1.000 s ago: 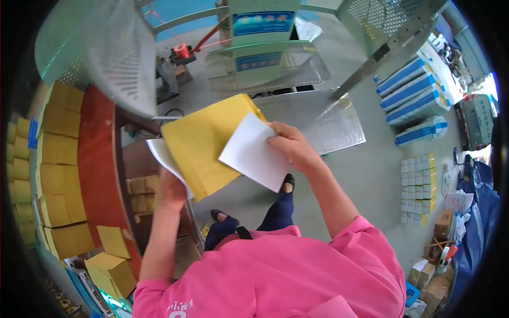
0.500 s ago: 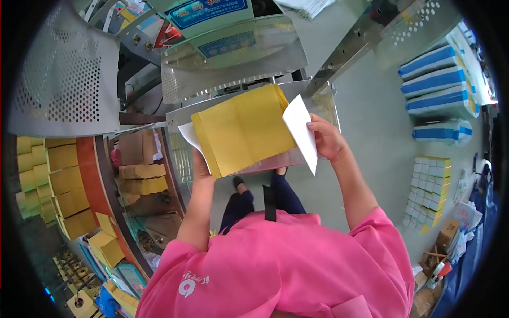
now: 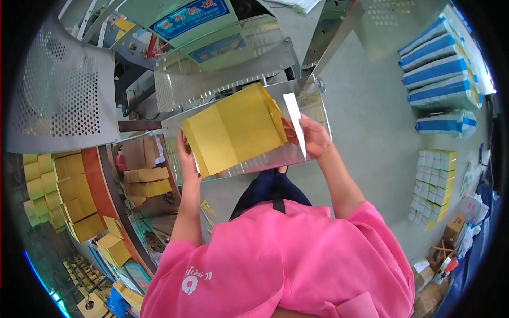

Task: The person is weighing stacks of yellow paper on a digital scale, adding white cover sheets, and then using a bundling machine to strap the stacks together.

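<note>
A stack of yellow paper (image 3: pixel 233 130), perhaps envelopes, is held tilted over the metal tray of a machine, its right end raised. My left hand (image 3: pixel 188 160) is closed on the stack's left end, where a thin white edge shows beneath. At the other end, my right hand (image 3: pixel 317 139) has a narrow-looking white sheet (image 3: pixel 295 124) between its fingers. Some of its fingertips reach past the sheet to the stack's right edge. The underside of the stack is hidden.
Beyond the stack stands the machine with a clear cover (image 3: pixel 228 66). The metal tray (image 3: pixel 313 106) lies below my hands. A perforated grey panel (image 3: pixel 69 90) is at left, above shelves of yellow stacks (image 3: pixel 79 185). Blue-and-white wrapped bundles (image 3: pixel 437 74) and small packs (image 3: pixel 432 183) stand right.
The stack has shifted slightly left. The white sheet at right has turned nearly edge-on, and my right fingers now reach the stack. Less white shows at the left end.
</note>
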{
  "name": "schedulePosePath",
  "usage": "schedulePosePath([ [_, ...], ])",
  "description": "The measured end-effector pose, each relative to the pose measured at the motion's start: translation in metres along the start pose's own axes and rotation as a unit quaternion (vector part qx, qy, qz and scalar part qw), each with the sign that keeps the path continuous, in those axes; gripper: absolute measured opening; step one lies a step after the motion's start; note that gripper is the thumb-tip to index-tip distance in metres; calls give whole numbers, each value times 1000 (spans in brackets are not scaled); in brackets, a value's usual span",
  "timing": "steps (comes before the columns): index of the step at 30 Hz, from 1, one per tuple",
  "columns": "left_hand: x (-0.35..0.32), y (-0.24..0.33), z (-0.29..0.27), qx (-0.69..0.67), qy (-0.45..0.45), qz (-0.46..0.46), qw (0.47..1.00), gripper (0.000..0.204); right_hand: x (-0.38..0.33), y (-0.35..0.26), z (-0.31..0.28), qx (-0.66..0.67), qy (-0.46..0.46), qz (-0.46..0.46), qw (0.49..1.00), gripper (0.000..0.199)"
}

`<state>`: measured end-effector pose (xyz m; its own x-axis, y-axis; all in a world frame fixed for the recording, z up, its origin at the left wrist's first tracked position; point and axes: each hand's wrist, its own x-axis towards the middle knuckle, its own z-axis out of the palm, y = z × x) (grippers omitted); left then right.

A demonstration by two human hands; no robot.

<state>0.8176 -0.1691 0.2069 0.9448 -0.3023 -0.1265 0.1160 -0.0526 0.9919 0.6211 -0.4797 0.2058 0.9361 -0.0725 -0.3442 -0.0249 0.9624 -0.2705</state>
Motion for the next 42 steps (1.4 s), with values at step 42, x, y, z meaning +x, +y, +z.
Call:
schedulePosePath([
  [42,7,9,-19,-75,58,-254,962,23,64,9,-1,-541,175,-116,815,32],
])
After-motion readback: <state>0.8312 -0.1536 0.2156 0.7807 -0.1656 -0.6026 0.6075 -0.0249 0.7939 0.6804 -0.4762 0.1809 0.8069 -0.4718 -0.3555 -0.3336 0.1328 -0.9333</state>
